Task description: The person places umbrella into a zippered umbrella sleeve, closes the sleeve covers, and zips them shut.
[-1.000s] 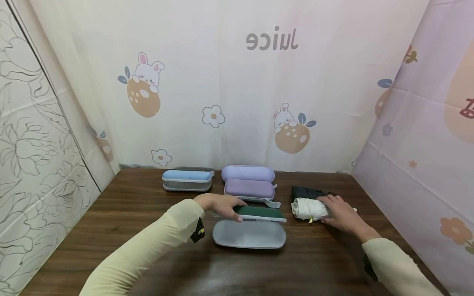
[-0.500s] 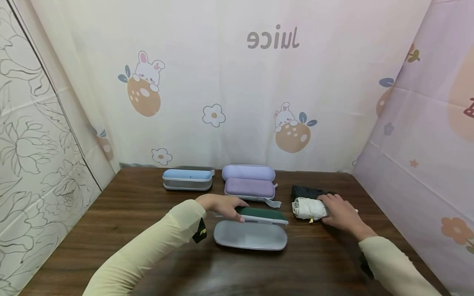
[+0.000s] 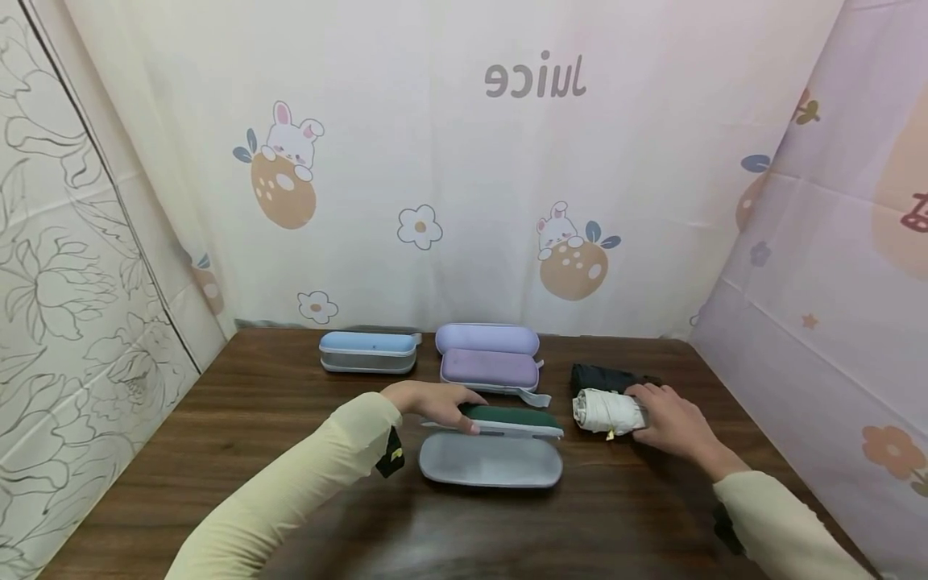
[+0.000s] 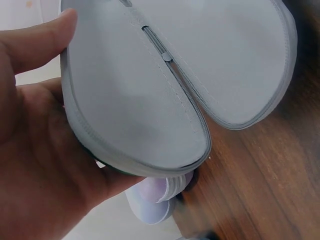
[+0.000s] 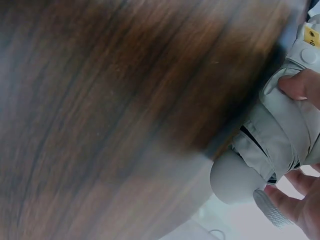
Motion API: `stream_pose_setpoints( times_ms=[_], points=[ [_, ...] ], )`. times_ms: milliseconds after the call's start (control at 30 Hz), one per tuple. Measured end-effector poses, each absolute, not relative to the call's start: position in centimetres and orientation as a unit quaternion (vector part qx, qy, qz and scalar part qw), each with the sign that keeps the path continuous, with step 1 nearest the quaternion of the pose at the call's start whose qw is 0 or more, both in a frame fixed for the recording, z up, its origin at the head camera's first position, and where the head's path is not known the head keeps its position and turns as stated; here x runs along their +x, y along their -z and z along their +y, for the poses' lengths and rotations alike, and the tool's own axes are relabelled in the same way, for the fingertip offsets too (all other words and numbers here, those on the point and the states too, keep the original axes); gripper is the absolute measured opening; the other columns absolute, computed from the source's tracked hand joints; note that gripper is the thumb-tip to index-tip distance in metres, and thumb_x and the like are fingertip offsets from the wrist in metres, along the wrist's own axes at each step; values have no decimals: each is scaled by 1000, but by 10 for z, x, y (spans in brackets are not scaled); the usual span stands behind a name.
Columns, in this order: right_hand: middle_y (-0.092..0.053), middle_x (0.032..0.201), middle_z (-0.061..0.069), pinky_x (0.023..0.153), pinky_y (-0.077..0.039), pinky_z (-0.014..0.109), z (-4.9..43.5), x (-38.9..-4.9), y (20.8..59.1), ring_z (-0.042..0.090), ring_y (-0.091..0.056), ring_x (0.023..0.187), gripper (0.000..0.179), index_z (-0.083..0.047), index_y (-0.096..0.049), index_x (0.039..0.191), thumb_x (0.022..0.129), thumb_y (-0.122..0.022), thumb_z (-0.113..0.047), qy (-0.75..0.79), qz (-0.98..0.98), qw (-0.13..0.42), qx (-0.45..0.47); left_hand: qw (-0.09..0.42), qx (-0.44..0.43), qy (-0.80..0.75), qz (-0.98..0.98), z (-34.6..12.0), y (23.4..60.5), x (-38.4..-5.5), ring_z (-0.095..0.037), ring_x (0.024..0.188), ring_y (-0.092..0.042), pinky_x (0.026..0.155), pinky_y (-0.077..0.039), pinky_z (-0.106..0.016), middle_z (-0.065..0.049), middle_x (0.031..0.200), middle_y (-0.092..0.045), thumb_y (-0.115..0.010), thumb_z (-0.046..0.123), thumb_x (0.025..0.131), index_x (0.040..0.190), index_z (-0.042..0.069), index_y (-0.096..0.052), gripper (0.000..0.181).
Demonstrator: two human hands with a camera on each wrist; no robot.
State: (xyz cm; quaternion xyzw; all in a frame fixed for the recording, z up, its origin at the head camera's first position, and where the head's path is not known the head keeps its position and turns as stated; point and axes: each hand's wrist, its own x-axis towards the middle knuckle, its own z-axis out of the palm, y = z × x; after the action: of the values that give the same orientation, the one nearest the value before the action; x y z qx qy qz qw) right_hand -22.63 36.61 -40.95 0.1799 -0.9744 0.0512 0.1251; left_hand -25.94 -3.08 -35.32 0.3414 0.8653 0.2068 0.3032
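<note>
An unzipped case (image 3: 490, 461) with a green lid and pale grey lining sits on the table before me. My left hand (image 3: 435, 401) holds the raised lid (image 4: 130, 100) by its left end, thumb at the rim and fingers behind it. At the right lies a rolled white folding umbrella (image 3: 607, 411) with a small yellow tag. My right hand (image 3: 673, 419) grips its handle-side half, the thumb (image 5: 300, 85) on one side and fingers round the other. The rounded grey handle (image 5: 235, 177) shows in the right wrist view. Directly behind it lies a black folded umbrella (image 3: 602, 377), partly hidden.
Near the back edge of the brown wooden table (image 3: 290, 435) stands a blue and grey case (image 3: 368, 353). To its right are a lilac case (image 3: 487, 338) and a purple case (image 3: 489, 368) with a strap. Printed curtains (image 3: 435, 161) enclose the table's back and sides.
</note>
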Motion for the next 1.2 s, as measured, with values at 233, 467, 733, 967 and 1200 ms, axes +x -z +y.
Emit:
stream_pose_setpoints(
  times_ms=[233, 467, 733, 967, 1200],
  points=[
    [-63, 105, 14, 58, -46, 43, 357, -205, 391, 30, -56, 85, 58, -3, -62, 112, 60, -85, -14, -45, -974, 133, 180, 298, 343, -222, 863, -34, 354, -258, -18, 131, -37, 106, -30, -37, -7, 145, -40, -57, 32, 95, 145, 6, -39, 58],
    [-63, 101, 7, 56, -43, 36, 345, -180, 374, 23, -55, 84, 58, -7, -63, 112, 59, -86, -15, -54, -971, 128, 195, 291, 336, -234, 865, -36, 359, -257, -20, 134, -34, 108, -28, -40, -8, 146, -39, -54, 33, 97, 145, 8, -39, 57],
    [-61, 96, 1, 53, -41, 32, 325, -159, 367, 18, -53, 81, 57, -13, -64, 108, 56, -87, -16, -67, -959, 143, 234, 285, 341, -239, 864, -36, 363, -258, -20, 134, -33, 108, -28, -39, -8, 147, -39, -52, 33, 98, 146, 7, -38, 56],
    [-61, 97, -2, 54, -41, 31, 321, -149, 365, 15, -54, 83, 58, -14, -64, 108, 54, -86, -16, -60, -960, 137, 237, 276, 343, -241, 865, -40, 366, -257, -23, 136, -32, 108, -27, -40, -10, 146, -39, -50, 31, 99, 145, 5, -39, 54],
    [-61, 99, -4, 56, -41, 30, 308, -147, 365, 12, -52, 84, 55, -19, -65, 107, 56, -85, -19, -76, -959, 131, 239, 268, 341, -241, 868, -41, 366, -256, -22, 135, -33, 108, -28, -39, -9, 146, -40, -50, 31, 99, 145, 5, -39, 54]
  ],
)
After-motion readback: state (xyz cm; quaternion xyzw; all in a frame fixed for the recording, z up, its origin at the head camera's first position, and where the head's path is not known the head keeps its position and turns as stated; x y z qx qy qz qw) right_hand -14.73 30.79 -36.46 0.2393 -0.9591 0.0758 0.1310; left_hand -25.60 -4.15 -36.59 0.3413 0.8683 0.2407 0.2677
